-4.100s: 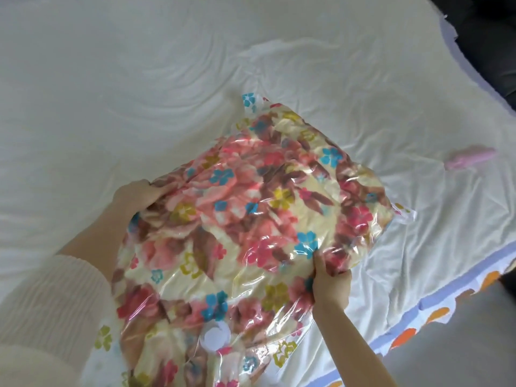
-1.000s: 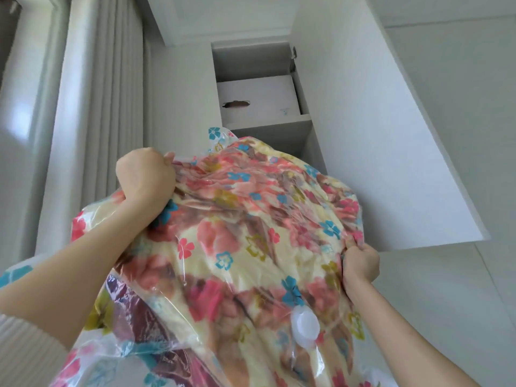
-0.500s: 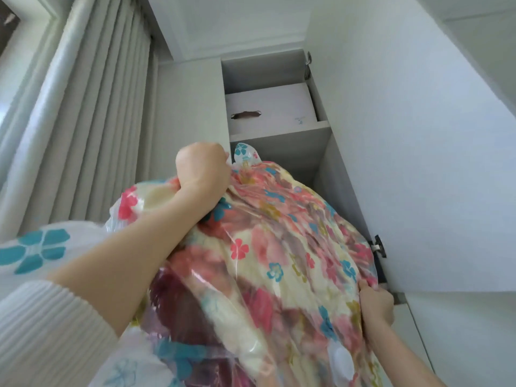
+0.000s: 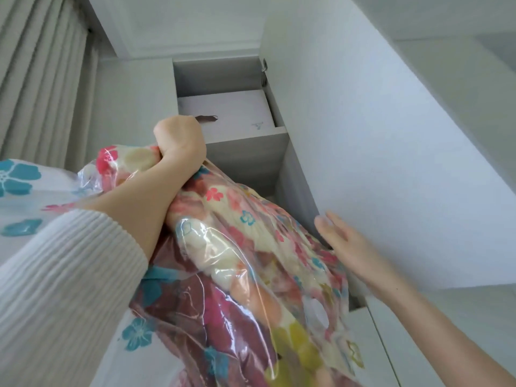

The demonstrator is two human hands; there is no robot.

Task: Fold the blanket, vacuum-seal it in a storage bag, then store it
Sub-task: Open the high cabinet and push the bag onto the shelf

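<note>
1. My left hand (image 4: 178,141) sits at centre frame, upper half, clenched into a fist on the top edge of the storage bag (image 4: 251,275), gripping the plastic tight.
2. My right hand (image 4: 343,241) is at right of centre, fingers spread flat and wide, holding nothing. It sits just beside the bag's right edge and the inner face of the open cupboard door (image 4: 391,163). Can't tell if it touches either.
3. The storage bag is clear plastic, crinkled, and fills lower centre of frame, tilted up toward the cupboard. Its upper end points into the opening under the shelf (image 4: 245,141).
4. The floral blanket (image 4: 240,213) is inside the bag: cream ground, pink, blue, yellow and dark red flowers, pressed into folds.
5. A round white valve (image 4: 318,314) shows on the bag's face, lower right of centre, blurred.
6. The white ribbed sleeve (image 4: 64,275) of my left arm takes up the lower left. The right forearm is bare.
7. The cupboard is white, at upper centre. A white box (image 4: 237,113) with a dark handle slot sits on the shelf, in the top compartment, partly hidden by my left fist.
8. Pleated pale curtains (image 4: 42,74) hang at upper left.
9. More flower-print plastic with blue blooms (image 4: 16,174) shows at the left edge, out of focus.
</note>
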